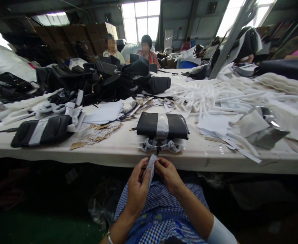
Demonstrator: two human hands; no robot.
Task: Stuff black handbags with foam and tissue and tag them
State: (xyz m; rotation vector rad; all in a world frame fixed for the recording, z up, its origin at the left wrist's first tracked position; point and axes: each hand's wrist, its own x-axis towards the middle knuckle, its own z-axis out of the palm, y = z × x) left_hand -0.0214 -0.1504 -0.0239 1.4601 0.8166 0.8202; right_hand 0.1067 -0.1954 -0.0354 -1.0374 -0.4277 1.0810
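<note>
The left hand and right hand both pinch a white strip between curled fingers near the black bag.

No Legible Text in Your View

You can read no words, brands, numbers or signs here. The black bag in front of you and its pale band show no lettering you can make out. The paper slips and white sheets on your surface give you nothing legible; the stacked cartons are too dim to read.
</note>
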